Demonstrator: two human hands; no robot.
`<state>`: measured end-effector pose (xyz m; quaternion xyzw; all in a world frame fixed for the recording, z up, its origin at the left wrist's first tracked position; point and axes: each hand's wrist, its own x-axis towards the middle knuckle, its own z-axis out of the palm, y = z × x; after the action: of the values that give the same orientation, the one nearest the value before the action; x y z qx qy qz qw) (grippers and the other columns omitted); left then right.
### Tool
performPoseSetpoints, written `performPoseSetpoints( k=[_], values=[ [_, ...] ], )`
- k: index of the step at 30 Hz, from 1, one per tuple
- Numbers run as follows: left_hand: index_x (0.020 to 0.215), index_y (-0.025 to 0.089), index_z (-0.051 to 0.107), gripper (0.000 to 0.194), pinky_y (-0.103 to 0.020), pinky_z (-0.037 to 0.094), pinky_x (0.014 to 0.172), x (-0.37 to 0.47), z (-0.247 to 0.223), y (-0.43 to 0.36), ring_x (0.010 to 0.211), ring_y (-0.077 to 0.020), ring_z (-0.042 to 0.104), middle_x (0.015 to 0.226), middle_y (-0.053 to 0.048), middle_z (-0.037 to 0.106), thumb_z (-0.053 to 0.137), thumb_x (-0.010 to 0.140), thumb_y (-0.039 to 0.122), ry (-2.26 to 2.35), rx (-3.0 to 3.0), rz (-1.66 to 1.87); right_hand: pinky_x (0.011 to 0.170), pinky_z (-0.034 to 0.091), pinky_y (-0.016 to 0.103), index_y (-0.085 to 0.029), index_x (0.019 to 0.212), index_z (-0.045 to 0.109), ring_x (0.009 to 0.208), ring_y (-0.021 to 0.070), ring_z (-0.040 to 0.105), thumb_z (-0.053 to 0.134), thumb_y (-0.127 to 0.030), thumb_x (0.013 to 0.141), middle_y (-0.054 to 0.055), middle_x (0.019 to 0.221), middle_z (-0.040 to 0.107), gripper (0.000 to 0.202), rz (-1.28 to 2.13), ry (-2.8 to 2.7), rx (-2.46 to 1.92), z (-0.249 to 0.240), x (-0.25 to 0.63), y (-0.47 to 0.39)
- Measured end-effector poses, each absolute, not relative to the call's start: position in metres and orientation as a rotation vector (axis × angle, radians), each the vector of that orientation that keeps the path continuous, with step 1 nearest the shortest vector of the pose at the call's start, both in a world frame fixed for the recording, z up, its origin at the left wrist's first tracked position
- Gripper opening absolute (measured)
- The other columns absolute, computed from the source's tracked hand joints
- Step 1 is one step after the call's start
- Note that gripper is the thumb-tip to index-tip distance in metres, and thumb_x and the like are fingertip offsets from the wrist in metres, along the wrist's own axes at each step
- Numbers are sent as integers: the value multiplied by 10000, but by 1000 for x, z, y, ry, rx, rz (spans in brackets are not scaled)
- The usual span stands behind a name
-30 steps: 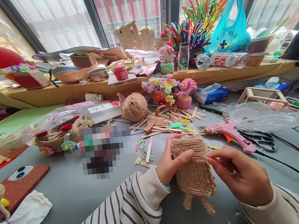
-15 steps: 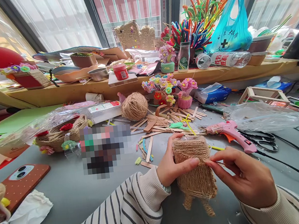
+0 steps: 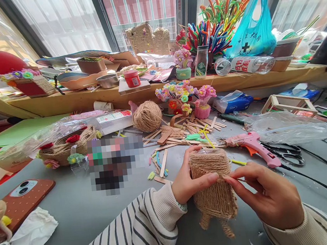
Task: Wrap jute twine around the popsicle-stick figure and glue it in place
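A twine-wrapped container (image 3: pixel 215 199) with a clear rim on top and two short twine legs below is held up over the grey table. My left hand (image 3: pixel 191 180) is wrapped round its left side, the thumb lying across the front. At the container's right side, my right hand (image 3: pixel 264 193) pinches a thin strand of twine between thumb and forefinger, the fingertips touching the twine surface. Beyond them lie a ball of twine (image 3: pixel 147 117) and a heap of wooden sticks (image 3: pixel 172 135).
A pink glue gun (image 3: pixel 256 147) with its black cable and black scissors (image 3: pixel 289 154) lie to the right. A phone (image 3: pixel 28 199) and crumpled tissue (image 3: pixel 32 237) are at the left. Behind stand fuzzy flowers (image 3: pixel 203 110) and a twine basket (image 3: pixel 69 148).
The container has hardly moved. My right hand has shifted very slightly, still pinching beside the container. My left hand keeps its hold.
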<state>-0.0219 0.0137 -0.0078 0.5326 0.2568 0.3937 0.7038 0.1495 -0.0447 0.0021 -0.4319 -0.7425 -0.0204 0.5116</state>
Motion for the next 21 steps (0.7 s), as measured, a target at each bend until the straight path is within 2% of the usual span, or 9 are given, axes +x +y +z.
performPoseSetpoints(
  k=[7, 17, 21],
  values=[
    [1216, 221, 370, 764, -455, 376, 984, -23, -7, 13, 1058, -277, 564, 1104, -87, 580, 787, 630, 480, 582, 1198, 886, 459, 367, 183, -230, 861, 595, 437, 54, 353, 611, -254, 899, -69, 587, 547, 48, -73, -1795, -1036, 3, 150, -45],
    [1226, 213, 335, 846, -463, 359, 998, -21, -10, 15, 1085, -281, 533, 1170, -117, 531, 798, 592, 529, 585, 1195, 845, 472, 376, 202, -232, 859, 595, 424, 59, 342, 606, -250, 899, -69, 584, 541, 45, -59, -1792, -1032, 2, 149, -44],
    [1212, 218, 346, 821, -451, 360, 995, -22, -6, 14, 1080, -278, 535, 1140, -101, 538, 796, 597, 524, 583, 1198, 836, 480, 379, 205, -234, 860, 601, 431, 59, 348, 616, -248, 892, -68, 595, 547, 38, -49, -1776, -1033, 1, 149, -44]
  ],
)
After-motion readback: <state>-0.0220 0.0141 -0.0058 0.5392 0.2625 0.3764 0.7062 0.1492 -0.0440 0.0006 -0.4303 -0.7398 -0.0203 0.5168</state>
